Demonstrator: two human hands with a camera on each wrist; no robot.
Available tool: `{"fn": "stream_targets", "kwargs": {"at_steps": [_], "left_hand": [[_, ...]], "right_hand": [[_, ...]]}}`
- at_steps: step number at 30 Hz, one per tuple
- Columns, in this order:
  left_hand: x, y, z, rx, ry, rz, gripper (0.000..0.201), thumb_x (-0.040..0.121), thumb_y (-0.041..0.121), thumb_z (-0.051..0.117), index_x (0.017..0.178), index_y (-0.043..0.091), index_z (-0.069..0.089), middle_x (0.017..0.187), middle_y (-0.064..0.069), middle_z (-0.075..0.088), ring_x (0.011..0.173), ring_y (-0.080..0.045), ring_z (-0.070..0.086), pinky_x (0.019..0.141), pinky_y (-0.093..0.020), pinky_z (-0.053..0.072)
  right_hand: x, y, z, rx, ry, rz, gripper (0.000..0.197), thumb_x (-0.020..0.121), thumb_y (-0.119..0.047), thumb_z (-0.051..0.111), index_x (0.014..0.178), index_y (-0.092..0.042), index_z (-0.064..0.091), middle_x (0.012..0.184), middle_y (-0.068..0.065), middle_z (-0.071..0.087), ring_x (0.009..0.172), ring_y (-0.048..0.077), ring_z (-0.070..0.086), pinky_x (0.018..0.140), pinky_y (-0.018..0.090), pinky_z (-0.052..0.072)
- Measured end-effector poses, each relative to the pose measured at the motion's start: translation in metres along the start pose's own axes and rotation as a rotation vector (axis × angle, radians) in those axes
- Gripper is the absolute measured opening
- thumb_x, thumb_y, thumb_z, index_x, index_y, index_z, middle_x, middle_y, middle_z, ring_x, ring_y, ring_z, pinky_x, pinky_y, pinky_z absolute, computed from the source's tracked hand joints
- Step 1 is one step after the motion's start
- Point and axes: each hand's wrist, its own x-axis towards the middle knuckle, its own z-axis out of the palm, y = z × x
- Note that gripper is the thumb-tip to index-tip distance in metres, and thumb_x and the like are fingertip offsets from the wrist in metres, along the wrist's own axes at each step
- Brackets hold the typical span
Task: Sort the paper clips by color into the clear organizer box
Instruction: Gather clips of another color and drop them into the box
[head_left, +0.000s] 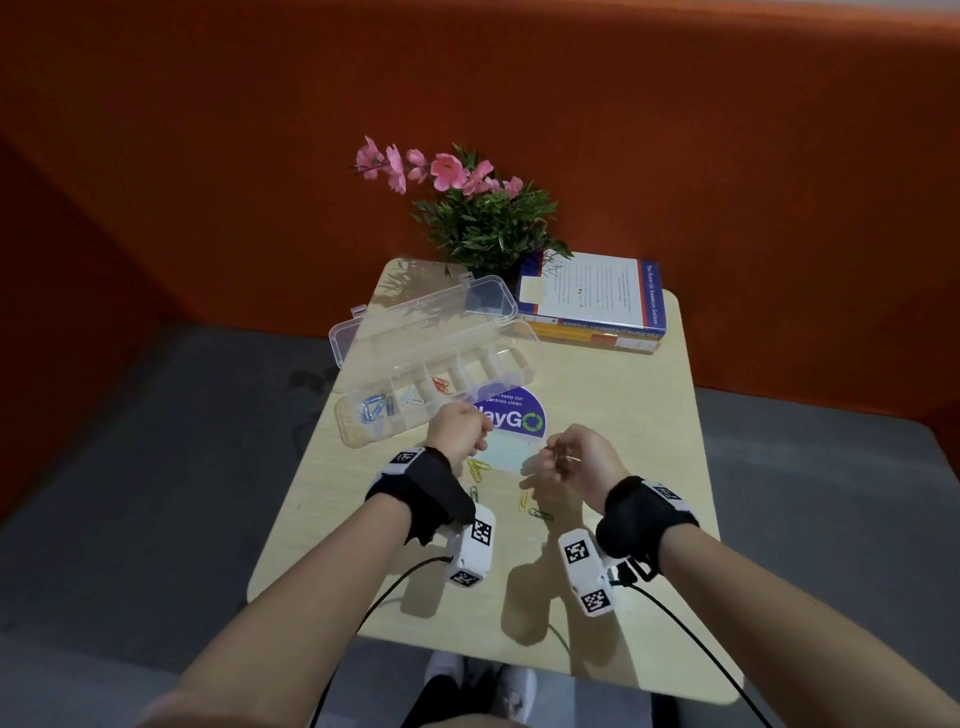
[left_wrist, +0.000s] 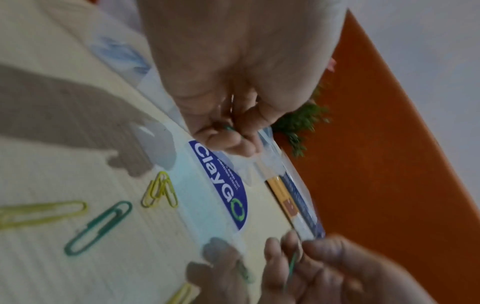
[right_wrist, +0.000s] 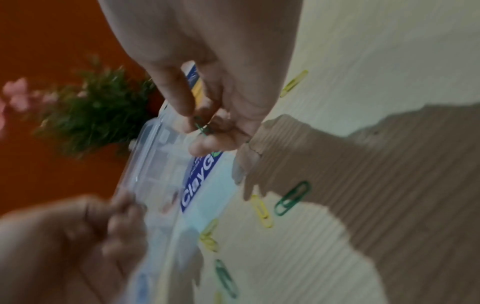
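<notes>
Yellow clips and green clips lie loose on the counter between my two wrists, toward its near middle, so those colours are left to sort. I judge the job roughly half done.

Both forearms reach forward, wrists raised above the counter. My right hand is curled, thumb and fingers pinching a green clip in the air above the sticker. My left hand is clenched near the box's near edge; the left wrist view shows a green clip pinched at its fingertips too.

Farther out, the box sits at the counter's left edge with its lid thrown back. Blue clips fill the left-end compartment, pale clips the next, and red clips the one after that. The compartments toward the right end look empty, and I judge that the green ones go there next.

Beyond the box, books lie at the far right corner, with a plant beside them at the far edge.
</notes>
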Motion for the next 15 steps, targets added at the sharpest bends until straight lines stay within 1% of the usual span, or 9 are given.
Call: {"fn": "stream_targets", "kwargs": {"at_steps": [1,3,5,7,8,9,10,12,15], "left_hand": [[0.0,0.001,-0.004,-0.053,-0.012,-0.05,0.031,0.088,-0.002,0.043,0.059,0.009,0.05,0.063,-0.009,0.048,0.047,-0.016,0.035,0.041,-0.02,0.027],[-0.001,0.0,-0.011,-0.073,-0.026,-0.091,0.032,0.084,0.0,0.044,0.054,0.011,0.045,0.056,-0.006,0.035,0.048,-0.018,0.026,0.045,-0.023,0.019],[-0.006,-0.003,-0.016,0.045,-0.036,-0.068,0.031,0.084,0.009,0.046,0.053,0.013,0.045,0.058,-0.006,0.037,0.05,-0.022,0.031,0.048,-0.026,0.022],[-0.01,-0.011,-0.019,0.289,-0.039,0.005,0.023,0.084,0.019,0.05,0.062,0.014,0.052,0.067,-0.007,0.051,0.061,-0.025,0.047,0.055,-0.027,0.033],[-0.012,-0.016,-0.02,0.432,-0.041,0.041,0.017,0.084,0.024,0.052,0.07,0.016,0.056,0.073,-0.006,0.058,0.07,-0.026,0.054,0.061,-0.028,0.037],[-0.013,-0.021,-0.022,0.553,-0.039,0.068,0.013,0.084,0.027,0.054,0.078,0.018,0.059,0.079,-0.004,0.062,0.08,-0.025,0.059,0.067,-0.028,0.039],[-0.013,-0.025,-0.024,0.638,-0.039,0.086,0.011,0.084,0.03,0.056,0.082,0.019,0.058,0.084,-0.002,0.064,0.088,-0.025,0.061,0.072,-0.027,0.04],[-0.015,-0.03,-0.027,0.74,-0.041,0.106,0.01,0.082,0.031,0.058,0.082,0.021,0.055,0.089,-0.001,0.063,0.094,-0.026,0.061,0.074,-0.028,0.041],[-0.02,-0.035,-0.024,0.837,-0.068,0.113,0.017,0.078,0.034,0.064,0.077,0.022,0.053,0.096,-0.003,0.066,0.097,-0.027,0.062,0.076,-0.032,0.046]], "right_hand": [[0.0,-0.002,-0.003,-0.033,-0.005,0.027,0.023,0.086,-0.012,0.039,0.064,-0.006,0.046,0.058,0.01,0.042,0.05,0.021,0.036,0.045,0.026,0.029],[0.002,-0.001,-0.011,-0.21,-0.002,0.034,0.035,0.088,-0.027,0.044,0.059,-0.009,0.048,0.048,0.003,0.039,0.045,0.016,0.034,0.048,0.027,0.024],[0.004,0.003,-0.018,-0.503,0.006,-0.03,0.034,0.088,-0.031,0.05,0.061,-0.011,0.052,0.042,-0.002,0.037,0.04,0.014,0.032,0.046,0.025,0.024],[0.001,0.013,-0.022,-0.848,0.016,-0.145,0.025,0.085,-0.026,0.055,0.065,-0.013,0.057,0.051,-0.002,0.053,0.05,0.017,0.048,0.05,0.026,0.038],[0.0,0.02,-0.024,-1.024,0.029,-0.211,0.021,0.083,-0.025,0.054,0.065,-0.015,0.059,0.061,0.001,0.064,0.062,0.02,0.057,0.059,0.027,0.046],[-0.002,0.026,-0.027,-1.175,0.02,-0.244,0.019,0.081,-0.026,0.055,0.065,-0.017,0.057,0.072,0.003,0.068,0.072,0.022,0.061,0.067,0.029,0.048],[-0.004,0.031,-0.028,-1.287,-0.012,-0.242,0.017,0.079,-0.028,0.057,0.064,-0.021,0.053,0.078,0.003,0.068,0.077,0.023,0.06,0.069,0.028,0.046],[-0.008,0.041,-0.029,-1.427,-0.06,-0.221,0.018,0.076,-0.028,0.061,0.068,-0.025,0.045,0.085,0.002,0.063,0.082,0.024,0.056,0.069,0.027,0.04],[-0.008,0.049,-0.025,-1.482,-0.016,-0.286,0.007,0.078,-0.019,0.054,0.079,-0.024,0.049,0.097,0.006,0.068,0.096,0.03,0.059,0.073,0.029,0.041]]}}
